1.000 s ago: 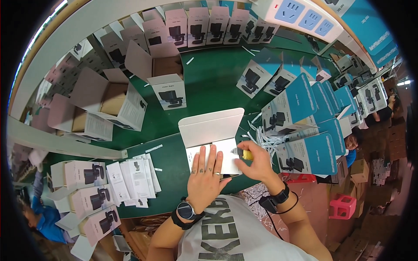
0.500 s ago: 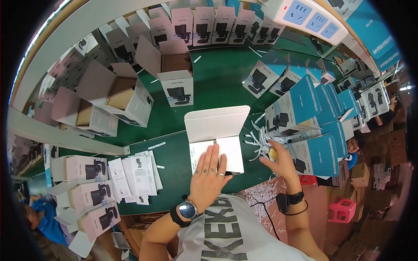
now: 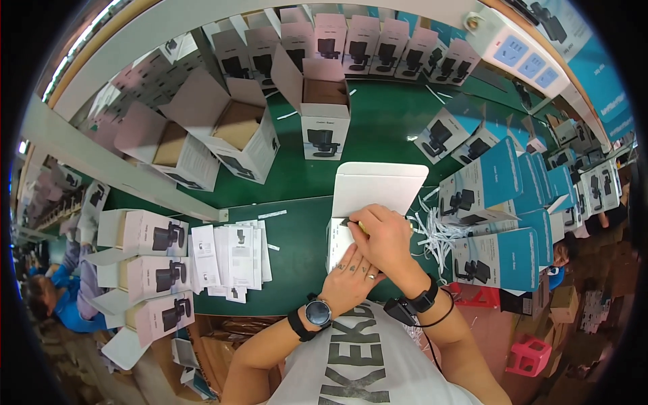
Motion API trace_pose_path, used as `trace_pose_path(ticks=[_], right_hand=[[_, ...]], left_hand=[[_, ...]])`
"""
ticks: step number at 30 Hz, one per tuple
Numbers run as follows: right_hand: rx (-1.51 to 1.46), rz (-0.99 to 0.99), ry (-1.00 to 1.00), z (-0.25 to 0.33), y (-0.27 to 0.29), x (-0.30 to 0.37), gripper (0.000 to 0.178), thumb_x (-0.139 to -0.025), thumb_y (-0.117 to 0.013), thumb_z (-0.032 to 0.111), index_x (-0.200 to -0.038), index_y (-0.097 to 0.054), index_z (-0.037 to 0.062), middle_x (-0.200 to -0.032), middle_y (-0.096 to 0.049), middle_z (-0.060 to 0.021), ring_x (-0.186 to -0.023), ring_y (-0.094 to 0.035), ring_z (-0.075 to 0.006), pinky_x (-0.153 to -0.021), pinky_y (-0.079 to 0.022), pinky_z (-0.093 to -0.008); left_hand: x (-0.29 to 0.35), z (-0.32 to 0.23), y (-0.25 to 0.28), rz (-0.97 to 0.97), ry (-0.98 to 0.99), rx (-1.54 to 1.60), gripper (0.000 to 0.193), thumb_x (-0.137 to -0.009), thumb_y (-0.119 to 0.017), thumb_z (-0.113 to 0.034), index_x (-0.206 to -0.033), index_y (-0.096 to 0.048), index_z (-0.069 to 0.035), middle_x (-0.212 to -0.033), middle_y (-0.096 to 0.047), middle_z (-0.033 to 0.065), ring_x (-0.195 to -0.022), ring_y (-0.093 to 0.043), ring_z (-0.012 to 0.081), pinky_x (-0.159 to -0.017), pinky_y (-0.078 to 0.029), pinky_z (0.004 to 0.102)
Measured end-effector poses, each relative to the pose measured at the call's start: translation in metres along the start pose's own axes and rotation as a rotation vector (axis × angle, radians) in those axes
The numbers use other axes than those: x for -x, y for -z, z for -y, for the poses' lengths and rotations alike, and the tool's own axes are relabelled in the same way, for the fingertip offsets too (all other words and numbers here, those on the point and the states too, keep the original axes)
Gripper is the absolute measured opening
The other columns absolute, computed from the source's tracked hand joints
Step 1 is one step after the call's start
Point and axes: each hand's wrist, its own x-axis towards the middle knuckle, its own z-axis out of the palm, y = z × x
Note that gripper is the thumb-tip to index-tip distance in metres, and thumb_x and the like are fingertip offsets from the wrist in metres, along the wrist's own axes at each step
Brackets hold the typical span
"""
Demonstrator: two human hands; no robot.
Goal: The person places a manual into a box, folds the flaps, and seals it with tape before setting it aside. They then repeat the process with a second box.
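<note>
A white carton (image 3: 381,185) lies before me with its lid flap raised at the back. My left hand (image 3: 351,277) lies flat at the carton's near side, fingers stretched out and partly under my right hand. Leaning over the carton, my right hand (image 3: 383,236) is closed around a slim yellow tool with a dark tip (image 3: 346,221); its kind is mostly hidden by the fingers. The dark tip is at the carton's white inner panel, near the left edge. Both hands cover much of that panel.
Folded white leaflets (image 3: 239,253) lie to the left, beside printed boxes (image 3: 158,273). Open boxes (image 3: 325,135) stand at the back. Blue-and-white cartons (image 3: 496,253) and white paper strips (image 3: 435,233) are on the right. A power strip (image 3: 523,54) hangs upper right.
My right hand has moved left from the paper strips onto the carton, bringing the yellow tool. My left hand has slid toward the carton's near side. The head view has shifted.
</note>
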Motion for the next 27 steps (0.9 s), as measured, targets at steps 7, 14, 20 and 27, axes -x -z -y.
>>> trace_pose_path(ticks=[7,14,20,27], right_hand=[[-0.166,0.015,0.162,0.003,-0.014,-0.001,0.012,-0.079,-0.078,0.015,-0.089,-0.072,0.0128,-0.081,-0.064,-0.0018,-0.077,-0.066,-0.0258,-0.068,-0.052,-0.0385],[-0.161,0.169,0.105,0.011,-0.012,0.0,0.025,-0.073,-0.082,0.021,-0.091,-0.071,0.0081,-0.082,-0.068,-0.0103,-0.072,-0.067,-0.0339,-0.065,-0.055,-0.0409],[-0.021,0.203,-0.365,-0.044,0.121,0.036,0.036,-0.074,-0.082,0.006,-0.108,-0.07,0.0038,-0.094,-0.071,-0.0127,-0.084,-0.07,-0.0279,-0.073,-0.055,-0.0356],[-0.12,-0.05,-0.275,-0.069,0.11,0.022,0.034,-0.091,-0.074,0.011,-0.123,-0.069,0.0015,-0.106,-0.074,-0.0083,-0.077,-0.058,-0.0153,-0.069,-0.048,-0.0291]], left_hand=[[0.009,0.0,0.001,0.008,0.042,0.019,0.039,-0.092,-0.076,-0.032,-0.118,-0.073,-0.003,-0.12,-0.073,0.0159,-0.116,-0.069,0.0332,-0.105,-0.053,0.0463],[0.022,0.007,-0.004,0.064,0.054,0.022,0.042,-0.092,-0.075,-0.033,-0.121,-0.072,-0.003,-0.125,-0.071,0.0159,-0.119,-0.067,0.0338,-0.105,-0.052,0.045],[-0.014,0.036,0.034,0.099,-0.072,0.142,0.06,-0.091,-0.076,-0.036,-0.139,-0.062,-0.003,-0.147,-0.059,0.0165,-0.137,-0.056,0.0358,-0.115,-0.045,0.0458],[-0.014,0.046,0.048,0.186,-0.059,0.292,0.07,-0.09,-0.076,-0.04,-0.144,-0.057,-0.001,-0.156,-0.051,0.0165,-0.143,-0.049,0.036,-0.12,-0.039,0.048]])
